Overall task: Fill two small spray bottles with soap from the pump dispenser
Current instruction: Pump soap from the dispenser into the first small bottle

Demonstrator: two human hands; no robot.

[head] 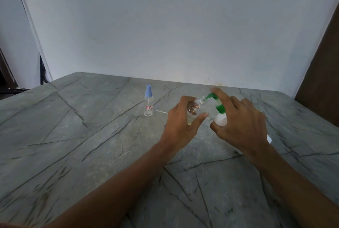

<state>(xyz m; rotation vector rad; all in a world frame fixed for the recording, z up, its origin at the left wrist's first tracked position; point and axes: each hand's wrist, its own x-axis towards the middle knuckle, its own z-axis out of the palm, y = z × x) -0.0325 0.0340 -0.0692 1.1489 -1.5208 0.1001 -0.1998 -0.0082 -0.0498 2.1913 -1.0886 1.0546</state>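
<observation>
Right hand [244,123] grips the one pump dispenser [221,120], hiding most of it. Left hand [180,125] holds an uncapped spray bottle [200,102], half hidden, at the dispenser's nozzle; a second, capped bottle [148,104] stands well left.

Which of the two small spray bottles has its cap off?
The clear bottle in the left hand, its bare threaded neck at the green pump nozzle; the other bottle stands capped in blue.

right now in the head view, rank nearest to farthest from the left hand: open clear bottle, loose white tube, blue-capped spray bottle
1. open clear bottle, held in the left hand
2. loose white tube, lying just left of it
3. blue-capped spray bottle, standing farther left
</observation>
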